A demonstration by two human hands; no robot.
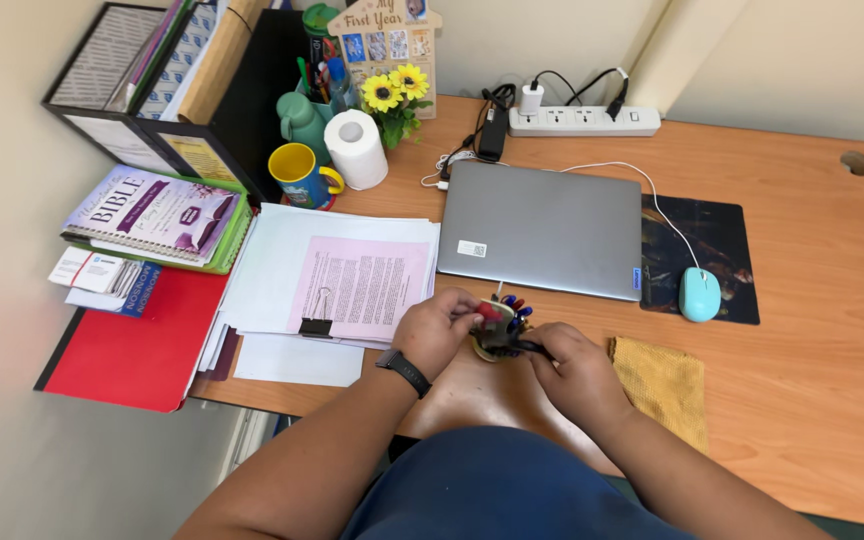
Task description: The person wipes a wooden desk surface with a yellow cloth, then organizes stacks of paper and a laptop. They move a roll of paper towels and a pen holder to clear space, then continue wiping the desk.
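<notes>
1. Pens point(514, 305), a small bunch with blue and red caps, are held over the near desk edge, pinched between the left hand point(437, 330) and right hand point(574, 368), both curled shut around them.
2. Just right, a yellow cloth point(664, 385) is laid flat.
3. Left, clipped papers point(357, 285) are stacked.
4. Further back, a closed laptop point(542, 228) and blue mouse point(699, 294) are parked.
</notes>
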